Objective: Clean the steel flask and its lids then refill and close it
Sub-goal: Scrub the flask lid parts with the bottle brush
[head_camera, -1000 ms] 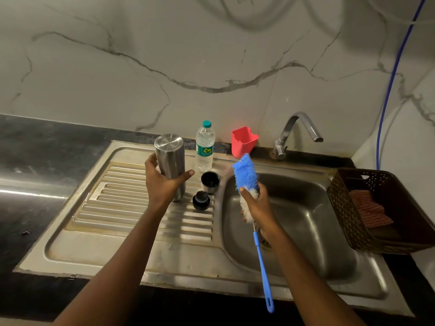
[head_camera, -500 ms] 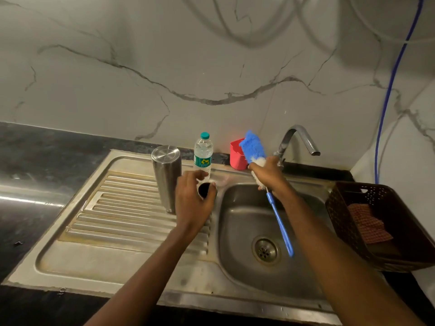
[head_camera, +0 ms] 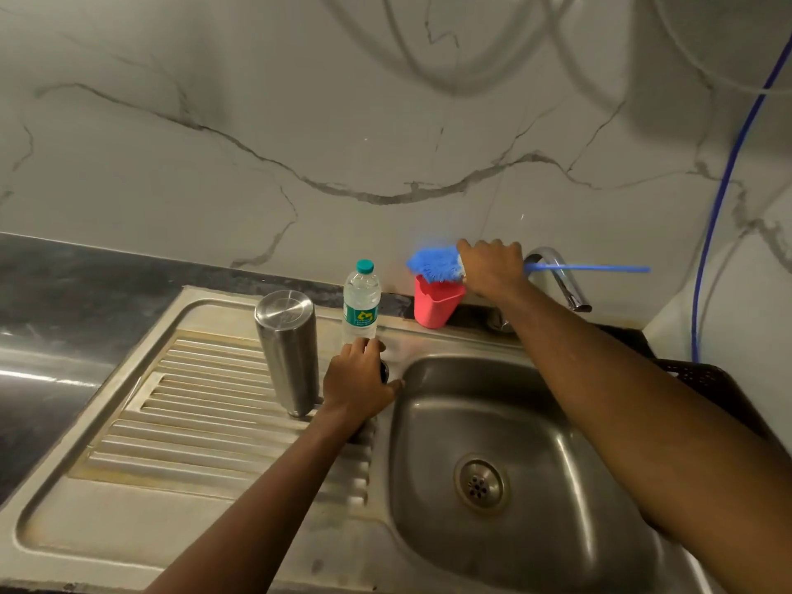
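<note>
Kitchen sink (head_camera: 535, 422): my right hand (head_camera: 493, 267) grips the blue brush (head_camera: 435, 261) over the red cup (head_camera: 437, 306), upper centre; left hand (head_camera: 358, 381) curls round a dark lid (head_camera: 384, 370). Steel flask (head_camera: 287, 349) stands centre-left on the drainer (head_camera: 193, 400), beside that hand. A careless nudge cd topple it.

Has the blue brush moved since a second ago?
Yes: the right hand carried the blue brush from over the basin back to the red cup.

Brushed steel flask (head_camera: 288, 351) — glossy sink (head_camera: 433, 443)
</note>
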